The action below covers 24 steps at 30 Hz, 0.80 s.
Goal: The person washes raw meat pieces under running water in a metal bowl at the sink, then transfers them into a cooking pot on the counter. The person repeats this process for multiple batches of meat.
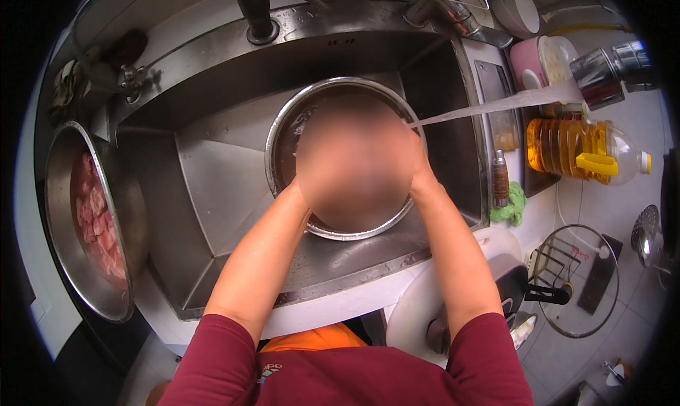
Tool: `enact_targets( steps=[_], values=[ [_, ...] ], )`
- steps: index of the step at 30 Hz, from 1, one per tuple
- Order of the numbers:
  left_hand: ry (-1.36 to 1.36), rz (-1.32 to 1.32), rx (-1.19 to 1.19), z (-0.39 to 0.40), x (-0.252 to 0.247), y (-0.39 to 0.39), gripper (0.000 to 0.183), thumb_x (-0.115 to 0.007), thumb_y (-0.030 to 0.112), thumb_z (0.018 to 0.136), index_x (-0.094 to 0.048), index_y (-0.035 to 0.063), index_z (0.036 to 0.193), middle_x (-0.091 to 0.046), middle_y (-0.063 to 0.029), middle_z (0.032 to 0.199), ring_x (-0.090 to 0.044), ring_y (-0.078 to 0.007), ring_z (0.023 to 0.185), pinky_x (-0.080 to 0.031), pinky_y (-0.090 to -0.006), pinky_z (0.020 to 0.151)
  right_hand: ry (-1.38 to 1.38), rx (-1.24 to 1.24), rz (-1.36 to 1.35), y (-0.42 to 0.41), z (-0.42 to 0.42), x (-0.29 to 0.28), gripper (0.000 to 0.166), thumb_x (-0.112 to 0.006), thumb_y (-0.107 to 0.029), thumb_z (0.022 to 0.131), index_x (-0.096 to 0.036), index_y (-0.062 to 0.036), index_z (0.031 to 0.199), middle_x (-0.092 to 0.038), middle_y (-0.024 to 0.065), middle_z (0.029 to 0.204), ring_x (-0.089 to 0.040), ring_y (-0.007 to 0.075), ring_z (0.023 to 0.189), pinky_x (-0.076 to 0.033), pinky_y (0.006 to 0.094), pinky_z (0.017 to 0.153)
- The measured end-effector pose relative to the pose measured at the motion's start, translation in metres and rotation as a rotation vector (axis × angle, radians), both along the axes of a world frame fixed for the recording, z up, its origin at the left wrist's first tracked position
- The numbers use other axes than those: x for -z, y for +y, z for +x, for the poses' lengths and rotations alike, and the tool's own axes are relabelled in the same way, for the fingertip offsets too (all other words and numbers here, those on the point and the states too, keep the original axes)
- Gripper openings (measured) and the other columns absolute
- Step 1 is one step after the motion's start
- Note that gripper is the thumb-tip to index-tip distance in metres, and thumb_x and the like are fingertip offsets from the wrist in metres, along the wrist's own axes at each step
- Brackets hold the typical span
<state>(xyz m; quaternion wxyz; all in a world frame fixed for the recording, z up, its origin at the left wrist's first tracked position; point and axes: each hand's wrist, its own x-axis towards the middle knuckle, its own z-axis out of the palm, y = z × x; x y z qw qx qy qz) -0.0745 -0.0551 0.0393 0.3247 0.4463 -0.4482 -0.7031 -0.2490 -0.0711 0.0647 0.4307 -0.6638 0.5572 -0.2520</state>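
A round metal basin (pixel 344 237) stands in the stainless steel sink (pixel 212 177), below my body. Both of my forearms reach into it. A blurred patch covers the basin's middle and most of my hands. At its left edge lies my left hand (pixel 304 185), and at its right edge my right hand (pixel 418 164); whether they hold anything cannot be seen. Water streams from a metal faucet (pixel 597 76) at the right towards my right hand. Dark liquid or a dark inner wall shows at the basin's upper left.
At the left, a metal bowl (pixel 130 246) holds raw meat pieces (pixel 98 220). Right of the sink are a brown-handled tool (pixel 500 180), a green cloth (pixel 511 204), a bottle of yellow oil (pixel 563 145), a pan (pixel 510 284) and a glass lid (pixel 576 281). A black-topped dispenser (pixel 252 7) stands behind.
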Motion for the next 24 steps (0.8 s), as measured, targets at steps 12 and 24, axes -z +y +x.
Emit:
enact_targets(
  steps=[12, 24],
  values=[
    [-0.402, -0.011, 0.001, 0.004, 0.032, 0.005, 0.038, -0.064, 0.021, 0.081, -0.054, 0.0054, 0.113, -0.060, -0.0113, 0.105, -0.059, -0.0195, 0.094, -0.049, -0.0321, 0.079, 0.883, 0.268, -0.562, 0.008, -0.086, -0.092, 0.013, -0.062, -0.011, 0.076, -0.058, -0.0049, 0.086, -0.059, 0.0120, 0.088, -0.055, 0.0326, 0.085, -0.043, 0.0451, 0.071],
    [-0.964, -0.550, 0.217, 0.012, 0.057, -0.001, 0.029, -0.061, 0.019, 0.080, -0.060, 0.0041, 0.106, -0.062, -0.0118, 0.102, -0.059, -0.0246, 0.093, -0.048, -0.0351, 0.078, 0.658, 0.374, -0.533, 0.001, -0.076, -0.104, 0.020, -0.064, -0.013, 0.077, -0.057, -0.0007, 0.091, -0.061, 0.0167, 0.090, -0.057, 0.0320, 0.090, -0.046, 0.0407, 0.077]
  ],
)
